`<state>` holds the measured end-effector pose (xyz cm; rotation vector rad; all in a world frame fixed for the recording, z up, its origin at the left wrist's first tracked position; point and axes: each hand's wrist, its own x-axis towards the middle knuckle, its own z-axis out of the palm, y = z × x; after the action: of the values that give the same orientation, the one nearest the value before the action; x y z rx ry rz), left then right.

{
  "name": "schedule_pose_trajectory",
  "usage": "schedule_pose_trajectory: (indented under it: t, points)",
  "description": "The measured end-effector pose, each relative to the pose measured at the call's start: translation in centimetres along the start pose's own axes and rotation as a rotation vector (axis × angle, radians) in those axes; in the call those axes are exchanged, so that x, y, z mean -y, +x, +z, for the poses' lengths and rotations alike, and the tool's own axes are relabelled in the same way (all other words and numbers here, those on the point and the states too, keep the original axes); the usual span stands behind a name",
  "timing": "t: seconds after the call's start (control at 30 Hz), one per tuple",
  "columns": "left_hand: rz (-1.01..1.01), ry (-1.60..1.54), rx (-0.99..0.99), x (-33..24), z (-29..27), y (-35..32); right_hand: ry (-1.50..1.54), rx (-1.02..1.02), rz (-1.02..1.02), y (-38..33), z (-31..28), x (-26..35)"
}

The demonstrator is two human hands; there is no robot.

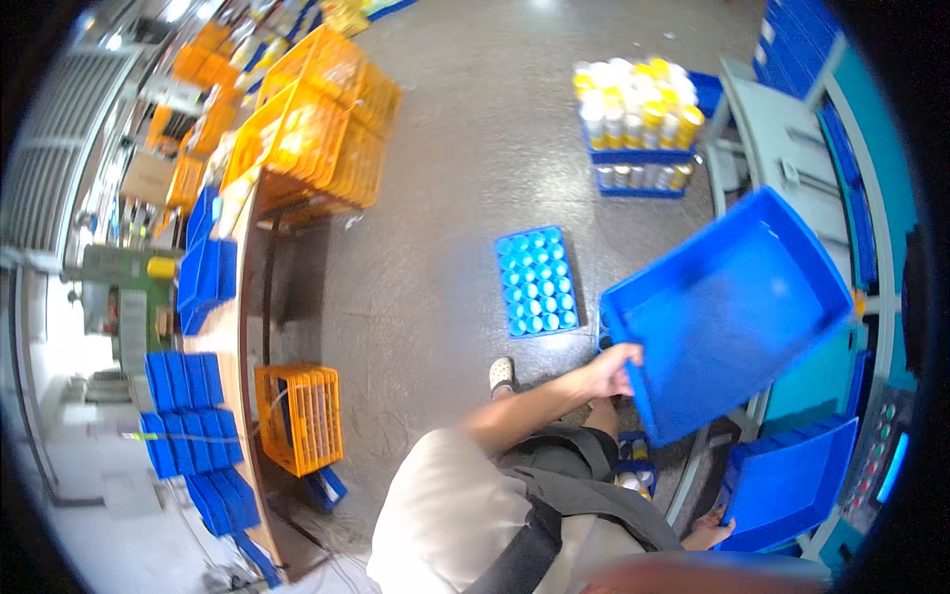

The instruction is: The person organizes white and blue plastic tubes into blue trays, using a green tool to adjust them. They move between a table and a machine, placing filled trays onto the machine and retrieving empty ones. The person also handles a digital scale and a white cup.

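Blue trays, one at each hand; larger one held up tilted

Blue bins (193,441) lined up along the desk's left edge, near half; two more blue bins (210,277) farther up, toward the far-left corner. Desk (229,356) itself has a light wood top. Stacked orange crates (312,124) at its far end. Single orange crate (300,418) just beside its right edge, nearer the near corner.

Floor, mid-view: low blue tray (544,334), filled edge to edge with rows of round light-blue and white pieces (534,290).

Left hand (612,372): pinching the left rim of the large blue tray (732,317), thumb at the edge. Tray is off the floor, tilted, open face toward the camera, right corner in front of the machine; cannot tell if touching it. Past its far-left edge, blue crates (643,156) packed with yellow-and-white bottles (633,111), two tiers.

Right hand (708,531): fingers at the lower-left rim of the second blue tray (787,485), mostly hidden, cannot tell how tightly closed. Second tray just below the large one, near the machine's control panel (879,450).
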<state>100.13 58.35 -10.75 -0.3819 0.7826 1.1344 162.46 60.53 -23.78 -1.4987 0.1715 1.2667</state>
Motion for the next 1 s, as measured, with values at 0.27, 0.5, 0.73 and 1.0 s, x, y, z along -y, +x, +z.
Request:
schedule_pose_trajectory:
  t: [0.27, 0.5, 0.73, 1.0]
  points:
    - [0.418, -0.542, -0.013, -0.9, -30.6, -28.9, -0.234, 0.439, 0.007, -24.9, 18.4, -24.3]
    - [0.769, -1.326, 0.415, 5.0, -50.7, -45.0, -0.7, 0.765, 0.075, -46.2, 32.2, -45.6]
    - [1.528, -1.408, -0.413, 3.5, -59.6, -60.9, -1.128, 1.173, 0.159, -66.2, 35.3, -65.3]
    - [1.704, -1.564, -0.774, -7.3, -79.9, -75.3, -1.657, 1.675, 0.539, -91.7, 33.0, -86.7]
